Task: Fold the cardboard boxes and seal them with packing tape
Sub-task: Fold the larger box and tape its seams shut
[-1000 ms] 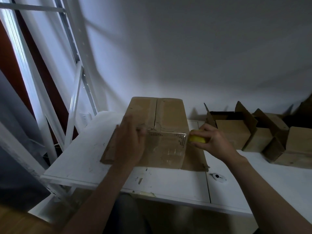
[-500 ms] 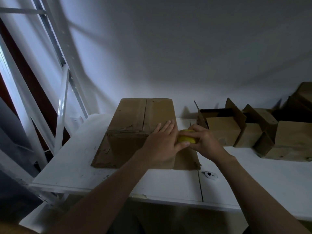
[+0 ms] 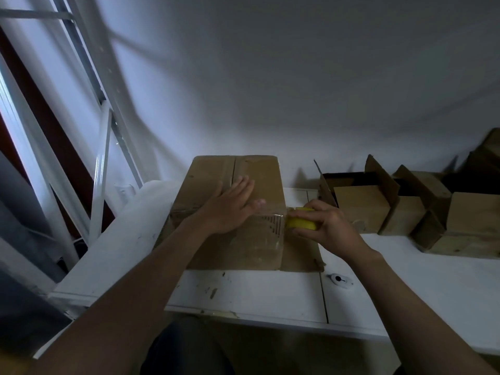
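Left hand (image 3: 230, 209): spread flat, pressing on your box (image 3: 243, 247).
Right hand (image 3: 328, 226): grips tape roll (image 3: 299, 225), box's 3 o'clock.

No text, label, brand or number can be read. A dark printed pattern (image 3: 276, 227) is seen at the 3 o'clock edge of the cardboard box (image 3: 244, 249), but it cannot be made out.

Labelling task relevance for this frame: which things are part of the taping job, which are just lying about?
In use: cardboard box, left hand pressing flat on its top, yellow tape roll, right hand gripping it.
Lying about: open boxes at right, small white object on the table, flat cardboard at the box's base.
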Action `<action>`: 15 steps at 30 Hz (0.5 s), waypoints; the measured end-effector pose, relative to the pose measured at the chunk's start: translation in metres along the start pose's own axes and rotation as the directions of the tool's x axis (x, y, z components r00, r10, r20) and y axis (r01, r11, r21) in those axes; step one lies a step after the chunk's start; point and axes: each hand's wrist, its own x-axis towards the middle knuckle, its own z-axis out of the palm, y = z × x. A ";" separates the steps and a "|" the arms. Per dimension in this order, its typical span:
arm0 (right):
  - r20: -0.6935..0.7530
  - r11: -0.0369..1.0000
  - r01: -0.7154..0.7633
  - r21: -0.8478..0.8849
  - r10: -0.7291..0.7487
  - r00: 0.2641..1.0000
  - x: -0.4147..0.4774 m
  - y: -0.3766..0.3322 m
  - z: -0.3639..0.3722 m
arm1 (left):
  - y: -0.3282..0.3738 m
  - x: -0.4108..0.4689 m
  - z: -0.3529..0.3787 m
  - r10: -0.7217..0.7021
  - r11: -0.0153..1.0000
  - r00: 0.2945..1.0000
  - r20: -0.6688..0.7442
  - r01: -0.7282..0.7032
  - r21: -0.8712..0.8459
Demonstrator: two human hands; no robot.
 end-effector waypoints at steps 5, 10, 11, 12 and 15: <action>-0.002 1.000 0.006 -0.003 -0.006 1.000 0.001 0.001 0.000 | -0.027 -0.002 -0.005 -0.048 0.999 0.998 -0.027 0.047 -0.022; 0.006 1.000 -0.003 0.001 0.003 1.000 0.001 0.001 0.001 | -0.063 -0.011 -0.002 -0.031 0.989 0.998 -0.061 0.039 0.141; 0.009 1.000 -0.006 0.006 0.006 1.000 0.001 0.001 0.001 | -0.068 -0.013 -0.002 -0.055 0.996 0.996 -0.074 0.060 0.070; 0.011 1.000 -0.006 0.011 0.006 1.000 0.001 0.001 0.001 | -0.073 -0.015 -0.003 -0.087 0.996 0.992 -0.086 0.086 -0.018; 0.010 0.999 -0.018 0.031 0.018 1.000 0.002 0.001 0.002 | -0.082 -0.016 -0.005 -0.163 0.967 0.976 -0.145 0.129 -0.220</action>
